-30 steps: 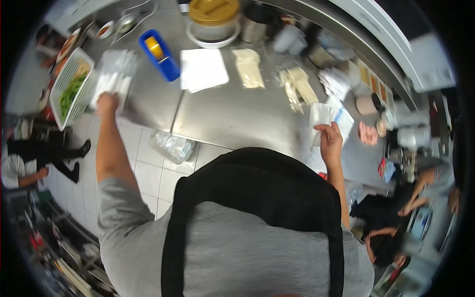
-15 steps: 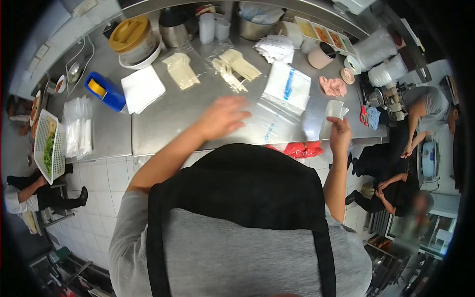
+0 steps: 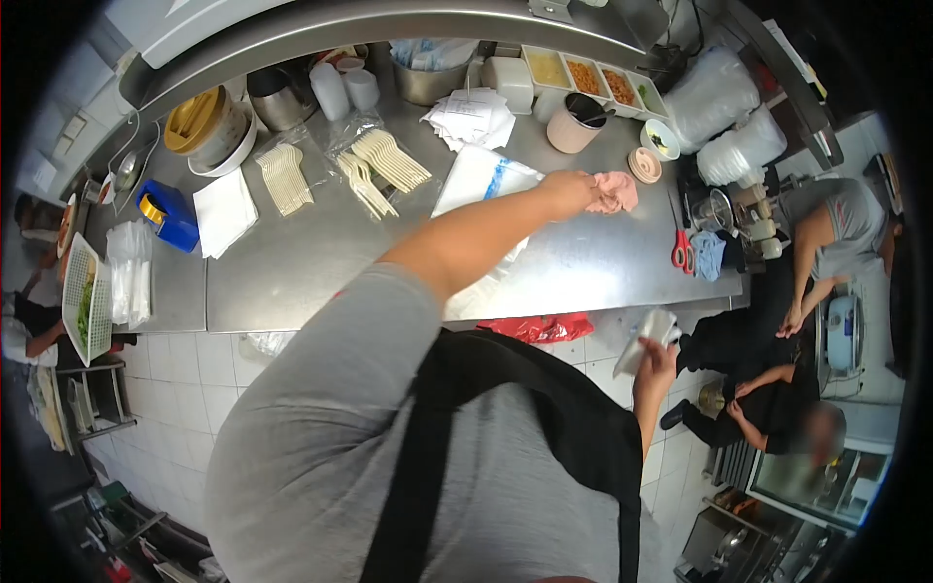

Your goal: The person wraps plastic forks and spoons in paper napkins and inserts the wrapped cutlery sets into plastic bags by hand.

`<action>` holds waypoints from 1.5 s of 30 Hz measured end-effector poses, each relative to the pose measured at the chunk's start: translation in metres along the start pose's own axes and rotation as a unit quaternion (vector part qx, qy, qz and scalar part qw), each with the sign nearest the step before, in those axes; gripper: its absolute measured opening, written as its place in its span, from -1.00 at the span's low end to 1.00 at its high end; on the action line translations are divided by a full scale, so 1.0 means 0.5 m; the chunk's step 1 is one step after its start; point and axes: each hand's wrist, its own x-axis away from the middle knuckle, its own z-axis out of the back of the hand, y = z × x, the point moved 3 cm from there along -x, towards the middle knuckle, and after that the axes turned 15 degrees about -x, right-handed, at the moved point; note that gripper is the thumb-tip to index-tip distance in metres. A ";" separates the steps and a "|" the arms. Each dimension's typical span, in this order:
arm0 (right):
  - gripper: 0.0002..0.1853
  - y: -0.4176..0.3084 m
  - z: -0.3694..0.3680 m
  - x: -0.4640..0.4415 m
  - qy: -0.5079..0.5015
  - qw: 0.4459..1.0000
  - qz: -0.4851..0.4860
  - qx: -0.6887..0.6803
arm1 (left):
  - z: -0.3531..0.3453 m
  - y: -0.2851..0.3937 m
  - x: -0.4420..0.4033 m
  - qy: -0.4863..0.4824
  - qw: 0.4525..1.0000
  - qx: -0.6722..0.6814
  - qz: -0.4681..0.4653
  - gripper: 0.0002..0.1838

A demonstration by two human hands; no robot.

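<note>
Through the head camera I have the pink cloth (image 3: 613, 192) crumpled on the metal table (image 3: 311, 282), and I place everything else by it. The left hand (image 3: 570, 192) is at the left edge of the pink cloth, its arm stretched across the body. Its fingertips look to be on the fabric, but I cannot tell whether they are closed around it. The right hand (image 3: 657, 363) is closer to the body than the pink cloth, past the table's edge, with thumb and fingers pinched together on a white packet (image 3: 643, 342). I cannot make out whether that packet is paper or plastic.

Just right of the pink cloth I see a small round pink dish (image 3: 644, 165), with a white bowl (image 3: 661, 142) beyond it. A pink cup (image 3: 571, 126) stands behind the pink cloth, to its left. Red scissors (image 3: 682, 257) lie to its right and closer to the body, beside a blue cloth (image 3: 708, 257). Left of the pink cloth, partly under the left forearm, is a white bag with blue print (image 3: 478, 175); farther left lie pale forks (image 3: 391, 162) in clear plastic.
</note>
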 end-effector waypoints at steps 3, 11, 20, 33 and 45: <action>-0.71 0.033 0.029 0.024 0.003 0.998 -0.056 -0.038 | -0.117 -0.005 -0.044 -0.018 0.996 -0.032 0.081 -0.77; -0.74 0.040 0.043 0.002 -0.009 0.998 -0.066 -0.005 | -0.064 -0.012 -0.081 -0.067 0.987 -0.057 0.135 -0.77; -0.70 0.026 -0.009 -0.099 -0.084 0.996 0.015 0.004 | 0.069 -0.190 0.139 -0.016 0.983 0.107 0.147 -0.86; -0.68 -0.108 -0.157 -0.149 -0.157 0.977 0.114 -0.090 | 0.140 -0.156 0.296 -0.013 0.994 -0.069 0.079 -0.90; -0.70 -0.238 -0.281 -0.116 -0.230 0.949 0.157 -0.146 | 0.297 -0.300 0.430 -0.016 0.828 0.294 0.477 -0.88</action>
